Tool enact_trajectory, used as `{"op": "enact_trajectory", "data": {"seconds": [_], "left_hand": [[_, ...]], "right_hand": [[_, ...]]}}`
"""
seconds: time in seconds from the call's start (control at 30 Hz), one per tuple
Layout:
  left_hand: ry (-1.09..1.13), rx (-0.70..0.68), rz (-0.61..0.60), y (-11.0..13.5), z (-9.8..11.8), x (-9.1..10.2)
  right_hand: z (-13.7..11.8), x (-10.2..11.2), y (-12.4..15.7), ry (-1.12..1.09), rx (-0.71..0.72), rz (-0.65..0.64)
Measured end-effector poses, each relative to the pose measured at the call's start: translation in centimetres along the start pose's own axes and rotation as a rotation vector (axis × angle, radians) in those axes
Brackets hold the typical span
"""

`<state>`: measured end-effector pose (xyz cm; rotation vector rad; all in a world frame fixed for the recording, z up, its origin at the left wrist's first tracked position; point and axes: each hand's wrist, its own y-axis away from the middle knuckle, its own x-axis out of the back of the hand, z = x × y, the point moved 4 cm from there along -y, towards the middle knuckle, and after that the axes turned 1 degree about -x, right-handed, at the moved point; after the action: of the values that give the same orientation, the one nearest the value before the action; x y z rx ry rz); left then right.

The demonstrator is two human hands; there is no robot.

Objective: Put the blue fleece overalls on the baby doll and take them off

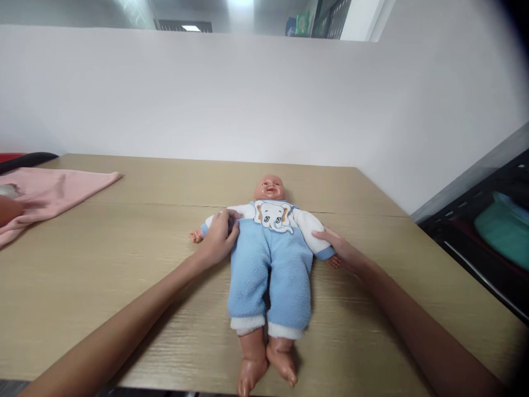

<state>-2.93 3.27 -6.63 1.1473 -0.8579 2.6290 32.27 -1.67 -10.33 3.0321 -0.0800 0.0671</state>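
Left hand (217, 238), right hand (342, 249) clamped on sleeves (306, 225) of doll (252, 270); black container (481, 282) at right holds teal item (504, 229).

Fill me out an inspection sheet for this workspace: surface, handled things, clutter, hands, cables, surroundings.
Surface: wood-grain table against a white wall.
Handled things: doll in blue and white clothes, lying face up, feet toward the near edge.
Clutter: pink cloth at far left; partly visible object on it, unidentifiable.
Hands: left hand and right hand at the doll's arms; grip firmness unclear.
Cables: nothing seen.
Surroundings: window above; green item at right.
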Motion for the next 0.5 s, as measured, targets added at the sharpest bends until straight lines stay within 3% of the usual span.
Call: {"op": "enact_trajectory", "data": {"seconds": [0.13, 0.3, 0.4, 0.5], "left_hand": [[-0.182, -0.062, 0.085, -0.9, -1.0, 1.6], [-0.082, 0.268, -0.116, -1.3, -3.3, 1.5], [0.100, 0.417, -0.213, -1.2, -2.3, 0.4], [0.342, 0.504, -0.217, -1.1, -0.3, -0.3]], "right_hand": [[-0.5, 0.1, 0.0, -0.008, -0.039, -0.033], [-1.1, -1.2, 0.1, -0.126, -0.088, 0.003], [-0.8, -3.5, 0.5, -0.246, -0.091, 0.038], [-0.8, -5.8, 1.2, -0.356, -0.042, 0.129]]}}
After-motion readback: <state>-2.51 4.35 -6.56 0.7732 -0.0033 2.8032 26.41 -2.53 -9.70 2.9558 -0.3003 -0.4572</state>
